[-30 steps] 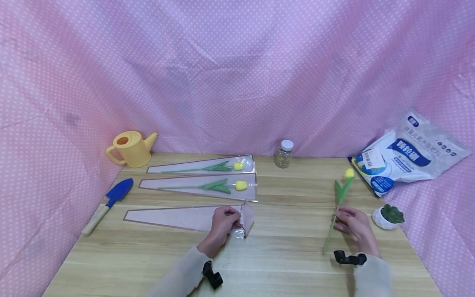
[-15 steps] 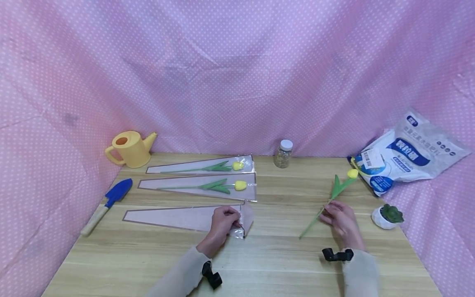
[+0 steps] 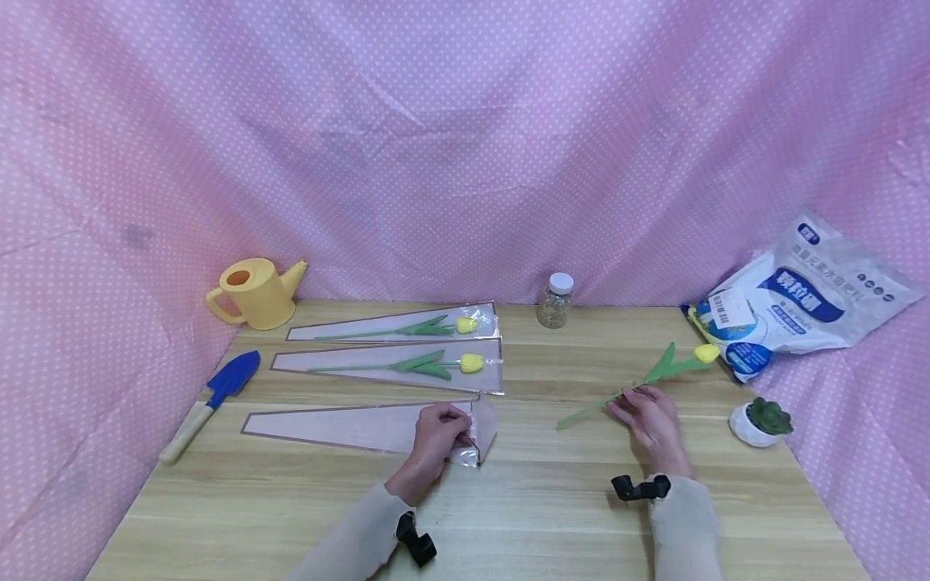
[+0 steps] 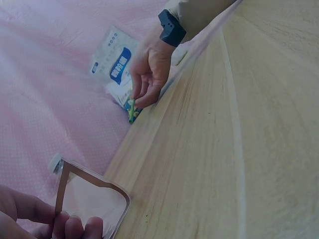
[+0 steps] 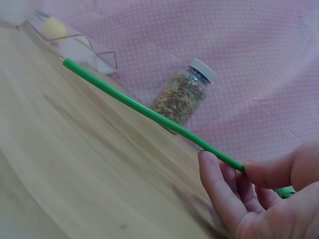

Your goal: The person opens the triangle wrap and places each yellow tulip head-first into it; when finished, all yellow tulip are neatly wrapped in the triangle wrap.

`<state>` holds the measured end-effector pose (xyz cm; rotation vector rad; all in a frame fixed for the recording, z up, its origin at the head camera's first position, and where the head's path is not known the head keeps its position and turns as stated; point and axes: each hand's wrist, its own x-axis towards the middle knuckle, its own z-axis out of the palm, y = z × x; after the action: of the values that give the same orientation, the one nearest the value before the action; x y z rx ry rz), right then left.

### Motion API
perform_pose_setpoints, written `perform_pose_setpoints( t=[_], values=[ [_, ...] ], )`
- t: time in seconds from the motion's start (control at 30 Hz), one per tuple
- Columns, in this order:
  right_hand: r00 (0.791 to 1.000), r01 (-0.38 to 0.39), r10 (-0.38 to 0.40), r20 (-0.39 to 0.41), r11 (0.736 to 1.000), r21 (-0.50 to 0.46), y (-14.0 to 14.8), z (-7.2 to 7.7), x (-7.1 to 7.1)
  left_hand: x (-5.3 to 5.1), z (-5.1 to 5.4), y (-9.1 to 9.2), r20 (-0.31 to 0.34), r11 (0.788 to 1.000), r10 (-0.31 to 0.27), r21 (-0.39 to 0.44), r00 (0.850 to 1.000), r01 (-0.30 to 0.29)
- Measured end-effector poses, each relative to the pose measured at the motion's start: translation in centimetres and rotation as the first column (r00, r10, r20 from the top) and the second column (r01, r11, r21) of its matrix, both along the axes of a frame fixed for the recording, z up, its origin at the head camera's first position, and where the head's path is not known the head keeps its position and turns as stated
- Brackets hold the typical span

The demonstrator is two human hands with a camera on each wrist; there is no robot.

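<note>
My left hand (image 3: 438,433) pinches the wide right end of a flat, clear-and-pink flower sleeve (image 3: 334,422) on the table. In the left wrist view the brown-edged mouth of that sleeve (image 4: 94,194) gapes beside the fingers. My right hand (image 3: 652,420) pinches the green stem of a yellow tulip (image 3: 668,369) between thumb and fingers. Its bloom points right and its bare stem end points left, toward the sleeve. The right wrist view shows the long green stem (image 5: 119,97) reaching out from the fingertips. Behind the left hand lie two sleeves, each with a yellow tulip (image 3: 471,363) (image 3: 467,324).
A yellow watering can (image 3: 260,292) and a blue trowel (image 3: 231,375) are at the left. At the back stands a white-capped jar of granules (image 3: 555,303). A large printed bag (image 3: 799,298) leans at the right, with a small potted succulent (image 3: 759,422) in front of it.
My right hand has moved left with the tulip, turning it from nearly upright to nearly level, stem end leftward. My left hand stays on the sleeve.
</note>
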<state>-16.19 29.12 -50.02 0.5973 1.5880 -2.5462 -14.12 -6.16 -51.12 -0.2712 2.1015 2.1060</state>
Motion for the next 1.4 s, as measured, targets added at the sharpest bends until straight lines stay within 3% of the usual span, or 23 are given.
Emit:
perform_pose_setpoints(
  t=[0.2,0.37,0.57,1.4],
  values=[
    [0.999,0.036,-0.036,0.016,0.999,-0.029,-0.9,0.2,-0.5,0.0,0.0,0.1,-0.002,1.0,0.004,-0.004,1.0,-0.004],
    [0.992,0.125,-0.122,0.035,0.989,-0.086,-1.7,-0.1,-1.0,0.0,0.0,0.0,0.006,1.0,0.003,-0.005,1.0,-0.003],
    [0.978,0.207,-0.207,0.005,0.973,-0.105,-2.9,-0.4,-1.3,0.0,0.0,0.0,0.007,1.0,0.005,-0.008,1.0,-0.005],
    [0.949,0.316,-0.315,0.026,0.944,-0.097,-4.3,0.1,-0.8,0.1,-0.1,0.0,0.005,1.0,0.001,-0.03,1.0,-0.001]
  ],
)
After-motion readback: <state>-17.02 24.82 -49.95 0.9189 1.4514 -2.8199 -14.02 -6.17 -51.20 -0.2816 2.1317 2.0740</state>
